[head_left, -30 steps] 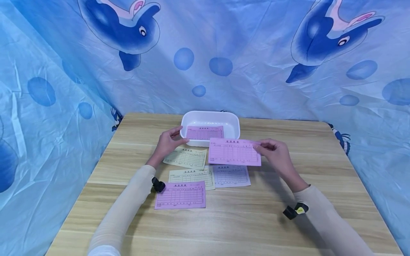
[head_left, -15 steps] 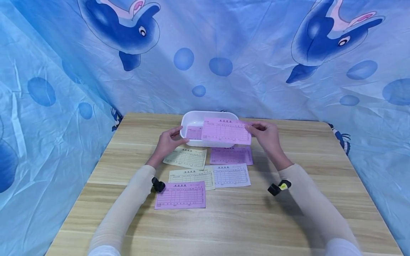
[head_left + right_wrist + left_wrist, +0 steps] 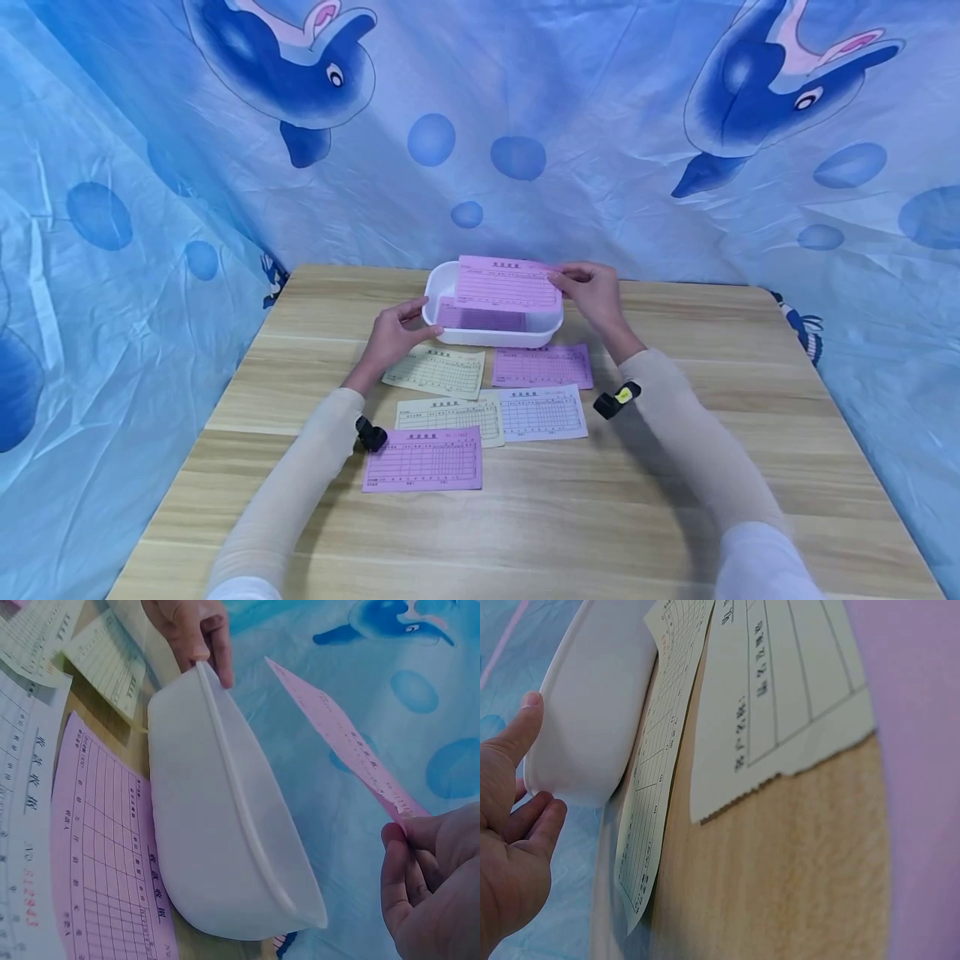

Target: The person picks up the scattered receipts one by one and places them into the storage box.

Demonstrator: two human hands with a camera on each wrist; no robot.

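Raised pink receipt form (image 3: 504,285), one: hanging over the white plastic tub (image 3: 491,337), its right end sitting between the thumb and fingertips of the right hand (image 3: 596,293), which is pinching it; the remainder is extending leftward beyond the fingers.
Left hand (image 3: 393,337): gripping the tub's left end, thumb and fingers spanning it.
Inner pink form (image 3: 483,319), one: lying in the tub.
Wood-grain table (image 3: 600,517), bearing: upper pale-green form (image 3: 442,372), lower pale-green form (image 3: 447,414), white form (image 3: 543,414), right pink form (image 3: 543,367), near pink form (image 3: 423,461), all lying in front of the tub.
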